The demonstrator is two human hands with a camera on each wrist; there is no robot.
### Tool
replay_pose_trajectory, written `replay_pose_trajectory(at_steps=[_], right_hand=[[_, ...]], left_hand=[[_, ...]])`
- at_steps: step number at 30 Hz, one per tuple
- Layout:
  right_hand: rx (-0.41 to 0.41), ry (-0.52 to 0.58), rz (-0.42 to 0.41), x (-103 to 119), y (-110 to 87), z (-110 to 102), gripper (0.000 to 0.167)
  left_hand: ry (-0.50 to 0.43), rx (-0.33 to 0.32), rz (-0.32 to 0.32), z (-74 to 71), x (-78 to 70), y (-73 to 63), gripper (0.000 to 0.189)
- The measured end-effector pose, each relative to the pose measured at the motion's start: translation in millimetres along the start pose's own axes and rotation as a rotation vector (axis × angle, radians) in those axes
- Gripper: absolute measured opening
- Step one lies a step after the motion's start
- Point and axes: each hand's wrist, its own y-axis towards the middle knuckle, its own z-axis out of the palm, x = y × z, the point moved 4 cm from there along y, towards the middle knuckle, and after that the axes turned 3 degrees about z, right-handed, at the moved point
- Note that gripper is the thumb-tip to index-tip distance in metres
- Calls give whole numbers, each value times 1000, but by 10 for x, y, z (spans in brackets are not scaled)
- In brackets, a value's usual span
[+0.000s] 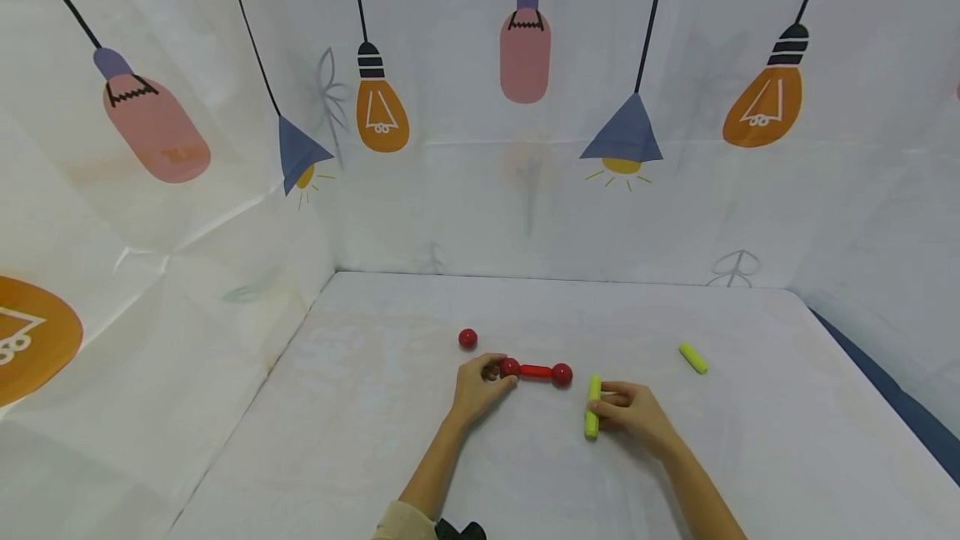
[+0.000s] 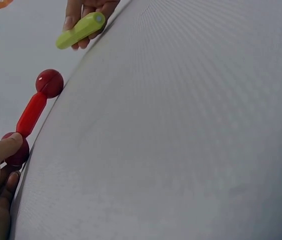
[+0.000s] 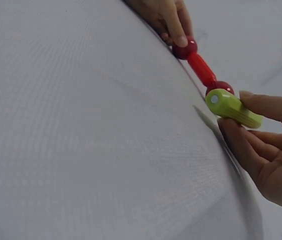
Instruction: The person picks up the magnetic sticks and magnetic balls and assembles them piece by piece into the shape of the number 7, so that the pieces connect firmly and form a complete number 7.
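Observation:
My left hand [image 1: 477,391] pinches the left red ball [image 1: 509,367] of a joined piece. From that ball a short red rod [image 1: 536,372] runs to a second red ball [image 1: 562,374] at the right end. In my right hand [image 1: 634,416] a yellow-green rod [image 1: 593,407] is pinched between thumb and fingers, just right of the joined piece. A pale round spot marks the rod's end [image 3: 214,99] in the right wrist view. There the rod overlaps the far red ball [image 3: 223,88].
A loose red ball [image 1: 468,338] lies on the white table [image 1: 360,407] beyond my left hand. Farther right lies another yellow-green rod [image 1: 693,357]. White sheeting printed with lamps [image 1: 450,207] stands behind and to the left.

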Motion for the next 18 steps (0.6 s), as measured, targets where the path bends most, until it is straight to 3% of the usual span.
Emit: replay_pose_trajectory(at_steps=[18], right_hand=[[-24, -2, 65, -27, -4, 251, 68]], left_hand=[[-8, -3, 11, 5, 29, 3, 34]])
